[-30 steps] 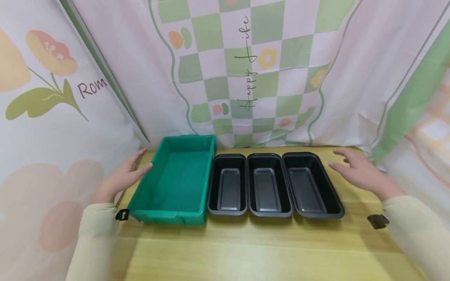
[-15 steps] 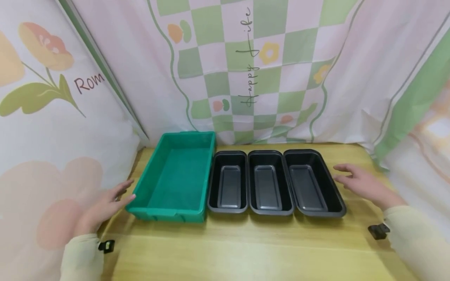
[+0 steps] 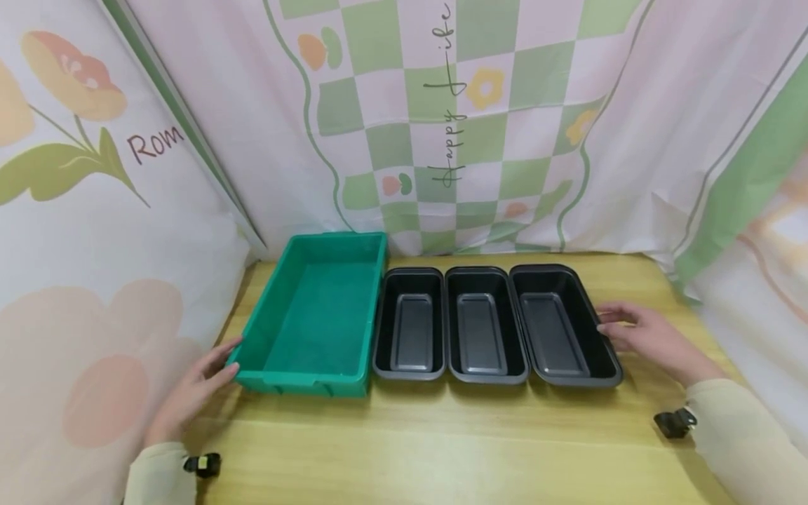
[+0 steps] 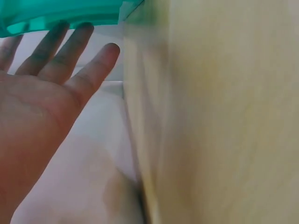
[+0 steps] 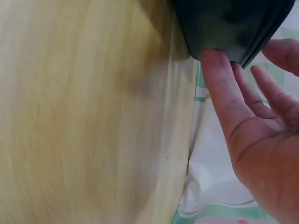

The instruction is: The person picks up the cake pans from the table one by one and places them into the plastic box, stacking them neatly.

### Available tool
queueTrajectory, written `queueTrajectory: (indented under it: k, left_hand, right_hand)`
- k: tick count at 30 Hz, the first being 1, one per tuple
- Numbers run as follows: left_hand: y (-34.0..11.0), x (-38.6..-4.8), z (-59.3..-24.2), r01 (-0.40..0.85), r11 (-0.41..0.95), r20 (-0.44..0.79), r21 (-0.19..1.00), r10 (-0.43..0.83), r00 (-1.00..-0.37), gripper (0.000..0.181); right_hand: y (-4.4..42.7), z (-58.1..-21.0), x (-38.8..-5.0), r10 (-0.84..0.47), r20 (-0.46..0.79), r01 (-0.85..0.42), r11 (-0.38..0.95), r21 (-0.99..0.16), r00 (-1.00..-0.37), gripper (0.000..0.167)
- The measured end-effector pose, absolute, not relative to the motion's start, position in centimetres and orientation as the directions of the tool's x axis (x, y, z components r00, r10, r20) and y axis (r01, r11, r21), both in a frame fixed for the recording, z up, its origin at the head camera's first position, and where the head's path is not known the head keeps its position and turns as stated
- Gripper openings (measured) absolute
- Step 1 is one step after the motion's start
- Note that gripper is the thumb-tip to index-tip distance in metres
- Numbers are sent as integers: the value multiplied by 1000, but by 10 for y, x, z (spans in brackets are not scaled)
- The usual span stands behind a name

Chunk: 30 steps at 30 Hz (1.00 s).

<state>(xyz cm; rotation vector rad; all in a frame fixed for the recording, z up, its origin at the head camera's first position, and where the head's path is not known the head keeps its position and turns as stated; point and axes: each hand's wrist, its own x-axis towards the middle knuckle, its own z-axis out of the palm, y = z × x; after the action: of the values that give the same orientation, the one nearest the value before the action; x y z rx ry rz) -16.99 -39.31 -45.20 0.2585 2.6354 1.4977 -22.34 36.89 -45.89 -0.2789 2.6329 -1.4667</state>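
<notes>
At the left stands a green plastic tray [image 3: 318,315]. Three black loaf pans follow it in a row: the left pan [image 3: 413,330], the middle pan [image 3: 481,330] and the right pan [image 3: 554,330]. My left hand [image 3: 192,393] is at the tray's near left corner; in the left wrist view its fingers [image 4: 70,53] are extended and spread just under the green rim. Beside the right pan's outer wall is my right hand [image 3: 656,344]. The right wrist view shows a straight fingertip [image 5: 214,58] against that pan, with the thumb near its rim.
All the containers stand on a light wooden table [image 3: 435,442]. A checked, printed cloth [image 3: 429,140] hangs behind them, and a flower-printed cloth [image 3: 113,238] hangs along the left side. Black wrist straps [image 3: 675,423] show at both sleeves.
My left hand has come down from the tray's left side to its near corner. My right hand has moved lower and inward, to the right pan's side. The containers keep their arrangement.
</notes>
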Motion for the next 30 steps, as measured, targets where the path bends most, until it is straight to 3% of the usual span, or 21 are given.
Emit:
queueTrajectory:
  k: [13, 30]
  left_hand:
    - [-392, -168, -463, 31, 318, -33, 948, 192, -981, 54]
    - [-389, -165, -460, -1, 308, -59, 951, 178, -982, 54]
  right_hand:
    - [364, -464, -224, -148, -46, -42, 540, -841, -988, 47]
    - [367, -453, -226, -89, -6, -46, 571, -820, -996, 46]
